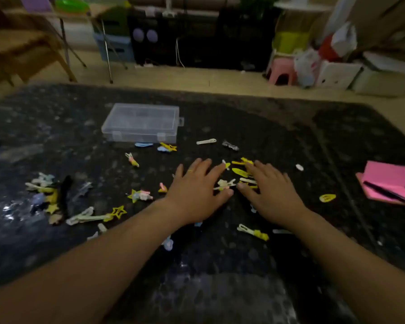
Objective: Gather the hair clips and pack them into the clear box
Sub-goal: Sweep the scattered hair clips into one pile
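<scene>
**Yellow and white hair clips between 2 flat hands**

Dark speckled surface (220, 265) carries hair clips scattered across it. The left hand (197, 192) and right hand (271, 192) lie palm down side by side. Their fingers are spread and straight and grip nothing. A small bunch of clips (225, 184), white and yellow, sits in the gap between the 2 hands, by the thumbs and fingertips.

Seen from the hands, the clear box (140, 122) stands at 11 o'clock, lid down and well apart from them. A blue clip (143, 144) lies just beside its near edge. A larger heap of clips (45, 195) lies at 9 o'clock and a yellow star clip (118, 212) at 8 o'clock. A lone yellow clip (327, 198) lies at 3 o'clock and a white clip (206, 141) at 12 o'clock. Farther out at 3 o'clock, a pink notepad (388, 181) rests with a dark pen (381, 191) on it.
</scene>
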### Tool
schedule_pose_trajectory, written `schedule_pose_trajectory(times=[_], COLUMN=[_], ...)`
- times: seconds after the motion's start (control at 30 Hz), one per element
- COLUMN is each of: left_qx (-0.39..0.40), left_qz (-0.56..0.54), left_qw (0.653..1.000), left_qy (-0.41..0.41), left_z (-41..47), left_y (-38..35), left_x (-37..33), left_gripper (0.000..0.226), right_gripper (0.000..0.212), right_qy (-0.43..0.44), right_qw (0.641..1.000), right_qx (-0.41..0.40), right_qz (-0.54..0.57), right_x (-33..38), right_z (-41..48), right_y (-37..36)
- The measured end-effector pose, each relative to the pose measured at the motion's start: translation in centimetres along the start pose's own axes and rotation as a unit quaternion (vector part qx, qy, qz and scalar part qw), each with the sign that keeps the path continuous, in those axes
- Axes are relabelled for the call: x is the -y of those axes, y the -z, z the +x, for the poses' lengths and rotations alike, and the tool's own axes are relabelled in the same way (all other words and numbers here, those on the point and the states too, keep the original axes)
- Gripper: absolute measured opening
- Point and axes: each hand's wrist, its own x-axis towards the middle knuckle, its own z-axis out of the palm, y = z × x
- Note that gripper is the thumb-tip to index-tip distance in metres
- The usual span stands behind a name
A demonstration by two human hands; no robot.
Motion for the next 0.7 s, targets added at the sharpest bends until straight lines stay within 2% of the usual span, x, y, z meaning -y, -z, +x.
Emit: schedule_pose_trajectory(times=[0.13, 0.27, 0.4, 0.57, 0.7], left_qx=[0.018, 0.028, -0.023, -0.063, -0.037], left_qz=[0.037, 0.037, 0.037, 0.065, 0.044], left_qw=[0.999, 0.999, 0.999, 0.996, 0.998], left_qy=[-0.019, -0.005, 0.004, 0.017, 0.001], left_z=[1.0, 0.9, -0.4, -4.9, -7.3], left_y=[-0.6, 0.4, 0.6, 0.9, -0.2], left_x=[-0.5, -0.5, -1.2, -2.3, -6.1], left_gripper=[0.075, 0.073, 0.071, 0.082, 0.099], right_gripper=[0.071, 0.076, 0.075, 0.060, 0.078], right_qy=[0.016, 0.043, 0.059, -0.014, -0.104], right_qw=[0.999, 0.994, 0.989, 0.985, 0.983], right_qx=[-0.033, -0.021, -0.070, -0.132, -0.131], right_qz=[0.037, 0.100, 0.116, 0.107, 0.076], right_x=[0.4, -0.3, -0.9, -6.5, -12.0], right_z=[-0.4, -1.4, -2.4, -7.1, -9.8], right_y=[-0.1, 0.9, 3.0, 5.4, 4.1])
